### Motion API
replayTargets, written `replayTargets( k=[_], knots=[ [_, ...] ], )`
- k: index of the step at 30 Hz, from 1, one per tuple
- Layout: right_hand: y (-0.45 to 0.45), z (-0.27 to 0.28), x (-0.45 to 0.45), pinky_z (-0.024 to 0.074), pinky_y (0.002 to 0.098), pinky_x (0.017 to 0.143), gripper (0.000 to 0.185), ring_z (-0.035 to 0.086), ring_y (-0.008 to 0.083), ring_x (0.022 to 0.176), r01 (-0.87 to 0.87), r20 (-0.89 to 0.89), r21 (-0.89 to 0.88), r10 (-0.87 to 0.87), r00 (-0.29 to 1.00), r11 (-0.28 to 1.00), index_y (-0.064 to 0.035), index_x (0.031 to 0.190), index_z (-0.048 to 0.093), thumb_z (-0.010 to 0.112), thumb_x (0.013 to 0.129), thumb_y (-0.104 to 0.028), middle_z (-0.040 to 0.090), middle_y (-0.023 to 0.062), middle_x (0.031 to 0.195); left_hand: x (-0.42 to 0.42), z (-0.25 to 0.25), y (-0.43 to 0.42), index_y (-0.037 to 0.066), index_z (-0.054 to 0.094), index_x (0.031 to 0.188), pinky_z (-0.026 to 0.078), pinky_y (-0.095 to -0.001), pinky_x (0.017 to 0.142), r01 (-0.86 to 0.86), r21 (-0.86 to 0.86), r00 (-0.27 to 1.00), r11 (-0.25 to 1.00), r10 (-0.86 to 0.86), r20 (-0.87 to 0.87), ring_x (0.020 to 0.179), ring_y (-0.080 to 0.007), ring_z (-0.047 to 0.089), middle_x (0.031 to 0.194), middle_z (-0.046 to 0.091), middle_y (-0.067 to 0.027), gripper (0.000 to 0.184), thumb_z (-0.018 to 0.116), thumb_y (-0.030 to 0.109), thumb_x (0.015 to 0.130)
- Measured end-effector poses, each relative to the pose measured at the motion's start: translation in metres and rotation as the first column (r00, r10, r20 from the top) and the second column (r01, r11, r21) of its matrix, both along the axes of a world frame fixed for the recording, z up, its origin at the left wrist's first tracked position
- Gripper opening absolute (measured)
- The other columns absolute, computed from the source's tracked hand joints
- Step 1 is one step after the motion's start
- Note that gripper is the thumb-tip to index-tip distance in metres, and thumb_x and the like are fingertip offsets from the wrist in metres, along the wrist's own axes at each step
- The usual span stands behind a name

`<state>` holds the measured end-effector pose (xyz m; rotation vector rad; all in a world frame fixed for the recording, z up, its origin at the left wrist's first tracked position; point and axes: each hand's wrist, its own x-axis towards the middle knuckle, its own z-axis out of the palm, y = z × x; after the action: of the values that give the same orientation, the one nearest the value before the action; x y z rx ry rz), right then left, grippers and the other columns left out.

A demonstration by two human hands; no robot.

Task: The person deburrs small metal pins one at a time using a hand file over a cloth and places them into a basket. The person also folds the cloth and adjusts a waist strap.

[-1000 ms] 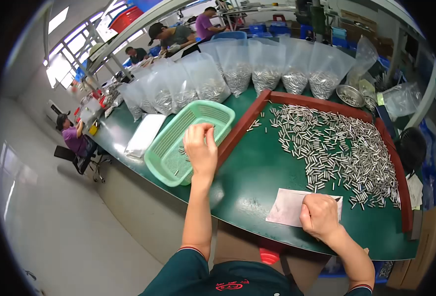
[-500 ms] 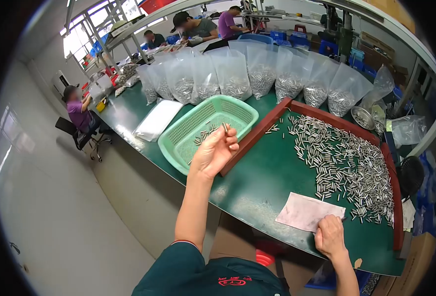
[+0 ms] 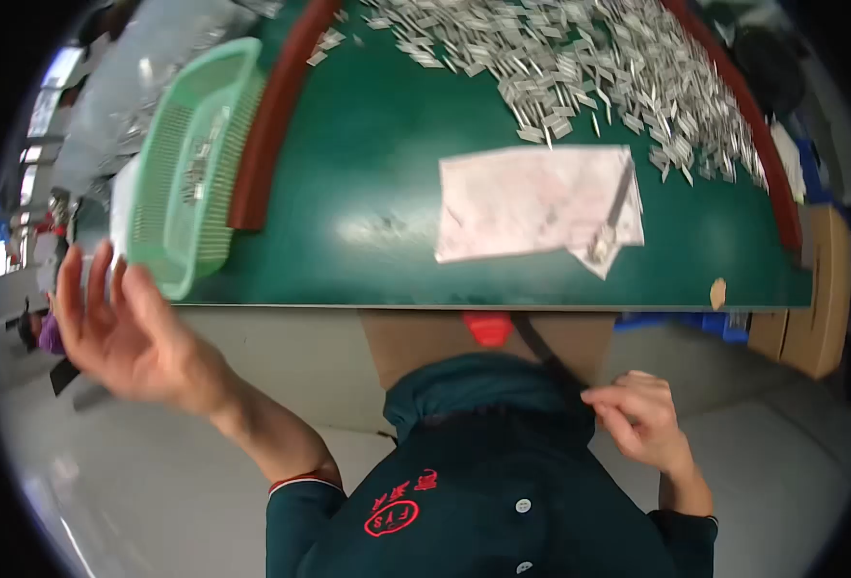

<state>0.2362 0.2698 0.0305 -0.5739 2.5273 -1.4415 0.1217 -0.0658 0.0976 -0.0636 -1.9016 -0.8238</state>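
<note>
My left hand (image 3: 136,332) is raised beyond the table's front edge, close to the green plastic basket (image 3: 146,207). Its fingers are spread and nothing shows in them. A few small metal pins (image 3: 195,173) lie in the basket. Beside my waist, my right hand (image 3: 640,414) is closed, its fingertips at the lower end of a black strap (image 3: 546,352); whether they grip it is unclear. A pinkish-white cloth (image 3: 522,207) lies on the table, with a thin grey strip (image 3: 622,193) across its right side. Many metal pins (image 3: 560,58) are heaped behind the cloth.
Dark red wooden rails (image 3: 276,125) border the green tabletop (image 3: 368,173) on the left and right. Clear bags (image 3: 107,116) stand behind the basket. A cardboard box (image 3: 816,289) is at the right end, and a red object (image 3: 488,328) is under the table edge.
The view has tilted down towards my body. My left hand, which held a pin over the basket, has opened and drawn back. My right hand has left the cloth for my waist.
</note>
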Motion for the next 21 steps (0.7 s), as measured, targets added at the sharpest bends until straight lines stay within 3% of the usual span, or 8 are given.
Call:
replayTargets(
  k=[3, 5, 7, 11, 14, 17, 19, 21],
  knots=[
    [0.0, -0.036, 0.058, 0.046, 0.0288, 0.057, 0.012, 0.058, 0.0226, 0.059, 0.305, 0.51, 0.1, -0.312, 0.802, 0.947, -0.0006, 0.087, 0.062, 0.06, 0.076, 0.0, 0.059, 0.0083, 0.069, 0.048, -0.03, 0.034, -0.005, 0.037, 0.118, 0.045, -0.0295, 0.065, 0.252, -0.052, 0.964, 0.966, -0.246, 0.102, 0.071, -0.0202, 0.053, 0.109, 0.048, -0.0225, 0.039, 0.048, 0.009, 0.083],
    [-0.002, -0.047, 0.076, 0.0457, 0.0272, 0.057, 0.018, 0.056, 0.0196, 0.065, 0.292, 0.562, 0.086, -0.289, 0.775, 0.952, -0.0014, 0.093, 0.06, 0.061, 0.075, 0.001, 0.057, 0.0069, 0.078, 0.068, -0.05, 0.036, 0.002, 0.041, 0.115, 0.043, -0.0267, 0.053, 0.568, 0.032, 0.774, 0.823, -0.547, 0.32, 0.06, -0.0191, 0.051, 0.1, 0.049, -0.022, 0.036, 0.053, 0.007, 0.081],
    [-0.005, -0.052, 0.086, 0.0448, 0.0259, 0.059, 0.027, 0.052, 0.0146, 0.073, 0.269, 0.682, 0.069, -0.242, 0.69, 0.961, -0.0051, 0.098, 0.058, 0.064, 0.073, 0.003, 0.05, 0.0042, 0.088, 0.078, -0.065, 0.051, -0.001, 0.047, 0.104, 0.043, -0.0252, 0.053, 0.62, 0.177, 0.652, 0.764, -0.627, 0.426, 0.06, -0.0174, 0.052, 0.084, 0.056, -0.0178, 0.029, 0.057, 0.001, 0.076],
    [-0.006, -0.053, 0.092, 0.0448, 0.028, 0.061, 0.027, 0.052, 0.017, 0.077, 0.365, 0.706, 0.074, -0.307, 0.638, 0.928, -0.0066, 0.092, 0.058, 0.067, 0.069, 0.004, 0.05, 0.0045, 0.088, 0.077, -0.084, 0.074, -0.003, 0.058, 0.089, 0.046, -0.0264, 0.054, 0.71, 0.249, 0.485, 0.659, -0.714, 0.505, 0.061, -0.0193, 0.057, 0.075, 0.06, -0.0136, 0.024, 0.061, -0.008, 0.066],
    [-0.009, -0.048, 0.071, 0.0425, 0.0348, 0.076, 0.033, 0.049, 0.0252, 0.095, 0.166, 0.383, 0.147, -0.211, 0.899, 0.975, -0.0079, 0.09, 0.058, 0.069, 0.061, 0.005, 0.049, 0.004, 0.101, 0.075, -0.098, 0.081, -0.003, 0.058, 0.089, 0.044, -0.0239, 0.053, 0.675, 0.407, 0.325, 0.616, -0.742, 0.586, 0.057, -0.0165, 0.055, 0.072, 0.059, -0.0094, 0.021, 0.06, -0.009, 0.069],
    [-0.015, -0.045, 0.054, 0.038, 0.0378, 0.085, 0.034, 0.046, 0.0256, 0.101, 0.072, 0.261, 0.2, -0.124, 0.957, 0.977, -0.0089, 0.091, 0.059, 0.068, 0.061, 0.004, 0.05, 0.0045, 0.108, 0.073, -0.106, 0.081, -0.002, 0.058, 0.091, 0.044, -0.0234, 0.055, 0.635, 0.459, 0.233, 0.621, -0.72, 0.653, 0.058, -0.0153, 0.054, 0.071, 0.059, -0.0073, 0.018, 0.06, -0.005, 0.073],
    [-0.012, -0.048, 0.05, 0.0349, 0.0386, 0.089, 0.025, 0.044, 0.0255, 0.105, 0.022, 0.23, 0.244, -0.08, 0.97, 0.969, -0.0073, 0.086, 0.06, 0.069, 0.064, -0.001, 0.05, 0.0053, 0.111, 0.076, -0.113, 0.081, -0.002, 0.058, 0.093, 0.044, -0.0246, 0.057, 0.393, 0.663, 0.126, 0.637, -0.751, 0.648, 0.061, -0.0146, 0.054, 0.071, 0.059, -0.0075, 0.018, 0.059, -0.002, 0.075],
    [-0.003, -0.051, 0.048, 0.0332, 0.0384, 0.09, 0.015, 0.044, 0.0249, 0.106, -0.124, 0.235, 0.31, 0.05, 0.971, 0.943, -0.0046, 0.078, 0.06, 0.069, 0.066, -0.007, 0.051, 0.006, 0.108, 0.077, -0.118, 0.077, -0.002, 0.058, 0.093, 0.044, -0.025, 0.057, 0.403, 0.636, 0.13, 0.658, -0.729, 0.672, 0.062, -0.0143, 0.054, 0.072, 0.059, -0.0072, 0.017, 0.059, -0.001, 0.076]
  ],
)
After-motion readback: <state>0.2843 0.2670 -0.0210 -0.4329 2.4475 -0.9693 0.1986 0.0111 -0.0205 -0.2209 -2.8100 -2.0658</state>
